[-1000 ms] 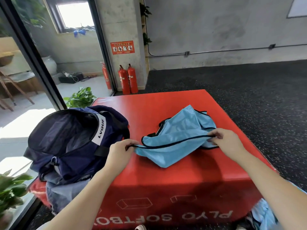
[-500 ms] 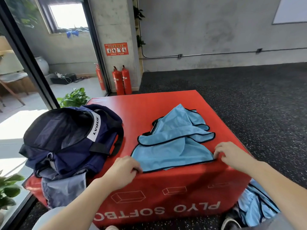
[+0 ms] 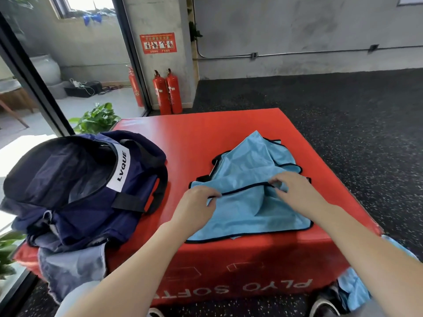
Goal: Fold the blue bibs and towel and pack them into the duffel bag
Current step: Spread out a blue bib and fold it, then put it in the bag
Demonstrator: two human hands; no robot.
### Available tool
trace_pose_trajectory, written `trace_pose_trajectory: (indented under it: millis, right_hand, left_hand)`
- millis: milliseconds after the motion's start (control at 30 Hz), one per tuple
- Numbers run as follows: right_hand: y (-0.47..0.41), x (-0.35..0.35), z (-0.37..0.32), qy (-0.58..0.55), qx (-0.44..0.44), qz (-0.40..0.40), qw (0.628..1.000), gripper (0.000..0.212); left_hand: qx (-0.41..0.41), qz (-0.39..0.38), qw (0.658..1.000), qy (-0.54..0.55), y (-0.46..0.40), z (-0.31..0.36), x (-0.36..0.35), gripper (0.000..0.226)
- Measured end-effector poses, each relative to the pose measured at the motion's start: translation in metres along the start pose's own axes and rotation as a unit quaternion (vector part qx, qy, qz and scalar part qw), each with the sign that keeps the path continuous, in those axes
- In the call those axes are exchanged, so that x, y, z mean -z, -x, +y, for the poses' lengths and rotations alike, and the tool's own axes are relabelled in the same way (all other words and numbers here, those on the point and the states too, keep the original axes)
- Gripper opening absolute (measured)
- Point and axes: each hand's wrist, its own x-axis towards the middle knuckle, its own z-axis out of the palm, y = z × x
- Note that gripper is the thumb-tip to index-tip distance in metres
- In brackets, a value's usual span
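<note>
A light blue fabric bib with black edge binding (image 3: 249, 202) lies spread at the centre right of the frame on top of a large red padded plyo soft box (image 3: 206, 133), its near hem reaching the front edge of the box. The left hand (image 3: 194, 209) sits on the bib's left part, its fingers (image 3: 211, 195) curled and pinching the black binding of a raised fold. The right hand (image 3: 297, 193) is on the same fold further right, its fingers (image 3: 275, 183) curled together on that binding, so the trim runs taut between the two hands. On the left of the box stands a navy blue fabric duffel bag with a white "LVQUE" label (image 3: 87, 179), its mouth open upward and its dark lining showing. A grey-blue cloth (image 3: 71, 268) hangs from under the bag over the box's front left corner. At the lower right of the frame, more light blue fabric (image 3: 350, 287) lies beside the box near a dark shoe (image 3: 324, 305). Two red fire extinguishers (image 3: 168, 92) stand against a concrete pillar at the upper middle, and a green leafy plant (image 3: 96, 118) sits behind the bag.
</note>
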Motion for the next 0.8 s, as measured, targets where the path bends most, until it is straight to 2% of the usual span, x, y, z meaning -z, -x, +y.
trace_pose_trajectory:
  millis: [133,267,367,500,700,800]
  right_hand:
    - [-0.020,-0.011,0.000,0.060,0.020,0.025,0.998,0.033]
    - [-0.032,-0.016,-0.003,0.073,0.038,0.035,0.996,0.021]
    - [-0.037,-0.009,-0.007,0.044,0.054,0.022,0.997,0.017]
    - [-0.036,0.006,-0.014,-0.036,0.059,-0.056,0.996,0.012]
    - [-0.027,0.013,-0.022,-0.098,0.072,-0.007,0.993,0.008]
    - [-0.020,0.015,-0.020,-0.099,0.072,-0.005,0.992,0.010]
  left_hand:
    - [0.004,0.001,1.000,0.005,-0.023,0.005,-0.014,0.025]
    - [-0.018,0.003,1.000,-0.007,-0.044,0.007,-0.027,0.025]
    - [-0.034,0.001,0.999,-0.011,-0.057,0.008,-0.038,0.028]
    - [-0.071,0.019,0.997,-0.030,-0.065,0.015,-0.052,0.034]
    - [-0.114,0.073,0.990,-0.042,-0.064,0.036,-0.062,0.016]
    - [-0.115,0.075,0.990,-0.037,-0.062,0.032,-0.052,0.019]
